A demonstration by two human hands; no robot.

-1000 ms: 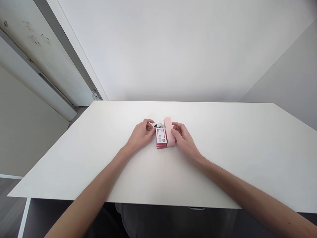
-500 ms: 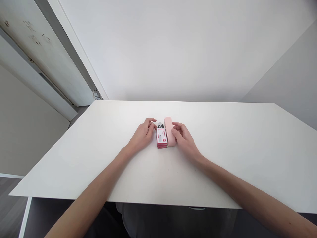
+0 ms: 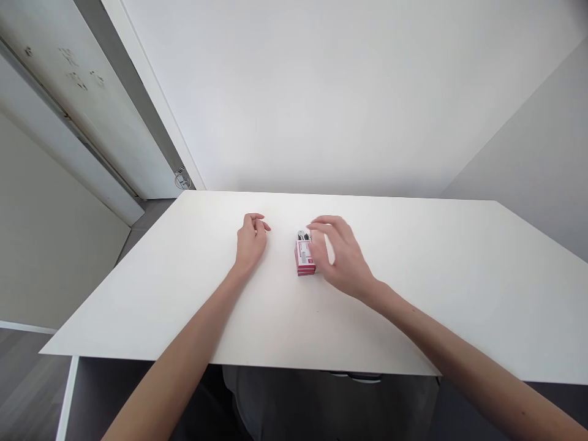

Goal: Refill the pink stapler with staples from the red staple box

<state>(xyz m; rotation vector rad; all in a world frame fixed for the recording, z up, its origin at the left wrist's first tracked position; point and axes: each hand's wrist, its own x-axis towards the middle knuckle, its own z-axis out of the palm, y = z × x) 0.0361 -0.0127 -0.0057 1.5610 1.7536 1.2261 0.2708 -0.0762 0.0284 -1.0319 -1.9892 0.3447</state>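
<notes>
A small stack of red-and-white boxes (image 3: 304, 256) sits in the middle of the white table. Behind it, and partly covered, lies a small silver-and-black item (image 3: 302, 235) whose kind I cannot make out. My right hand (image 3: 345, 257) hovers at the stack's right side, thumb and fingers apart, somewhat blurred. Through its gap shows part of a slim pink case (image 3: 318, 240) beside the boxes, mostly hidden by the hand. Away to the left of the stack, my left hand (image 3: 251, 245) rests on the table with loosely bent, parted fingers and nothing in them.
The white tabletop (image 3: 413, 294) reaches back to a plain wall (image 3: 312, 98). A door frame (image 3: 151, 92) stands at the left. Below the front edge is a dark grey seat or chair part (image 3: 340, 404).
My left hand has moved left, away from the boxes. My right hand has let go of the pink case's side and lifted over it, fingers spread. The view has tilted slightly.
</notes>
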